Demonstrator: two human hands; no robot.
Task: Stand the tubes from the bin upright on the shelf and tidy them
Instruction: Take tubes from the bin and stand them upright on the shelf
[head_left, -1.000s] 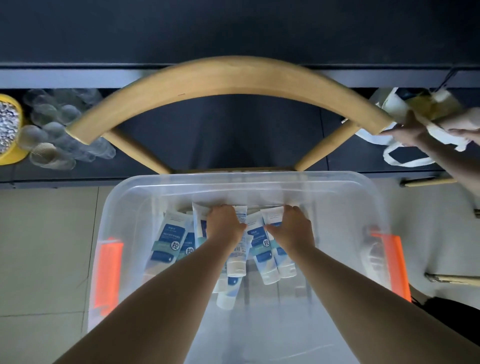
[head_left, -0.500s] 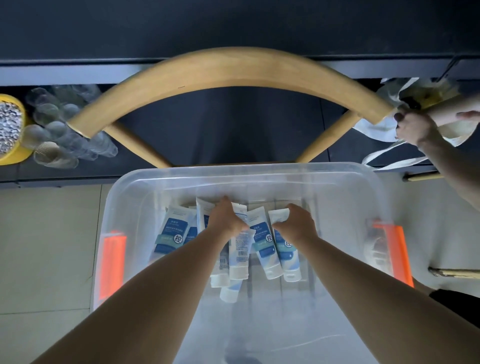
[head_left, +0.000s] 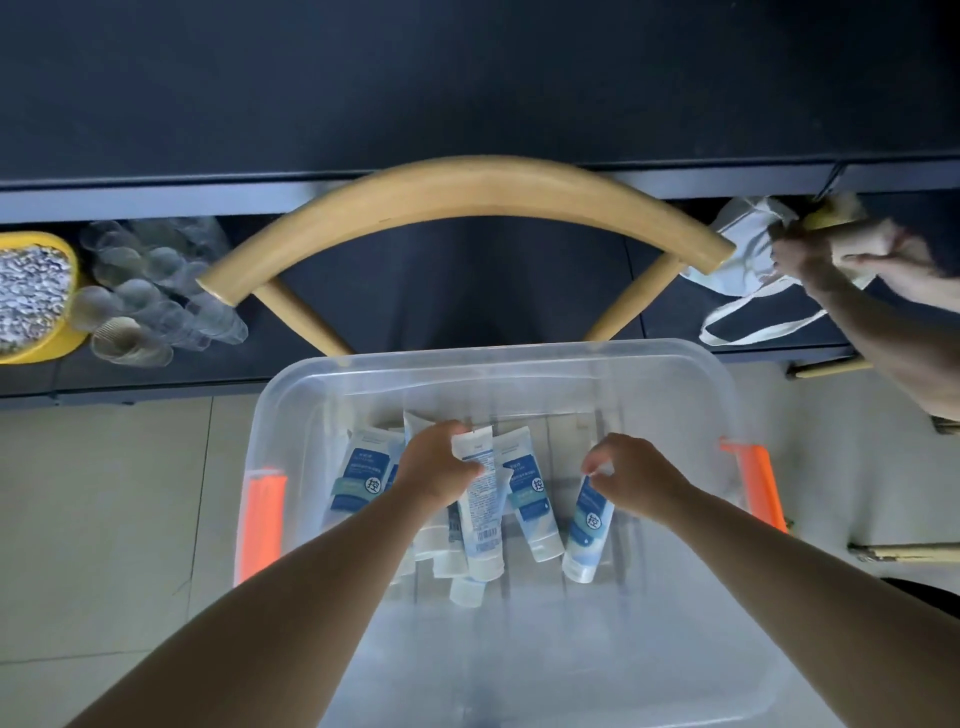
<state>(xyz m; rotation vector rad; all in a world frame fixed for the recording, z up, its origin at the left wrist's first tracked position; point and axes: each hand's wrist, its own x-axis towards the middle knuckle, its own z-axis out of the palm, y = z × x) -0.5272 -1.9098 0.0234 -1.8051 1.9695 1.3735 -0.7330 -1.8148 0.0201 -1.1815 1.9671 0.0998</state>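
Now lifted clear of the pile: one tube (head_left: 589, 525) pinched at its crimp by the right hand (head_left: 631, 480), cap down, at 3 o'clock in the bin (head_left: 675, 384). Left hand (head_left: 434, 470) curled round another tube (head_left: 480, 512), apparently also rising. Picking under way; shelf (head_left: 467, 104) at 12 o'clock beyond the chair (head_left: 467, 182), tiled floor (head_left: 104, 493) at 9.

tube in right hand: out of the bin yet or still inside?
Still inside. The right hand pinches the tube by its crimped end, cap hanging down, below the rim of the clear bin.
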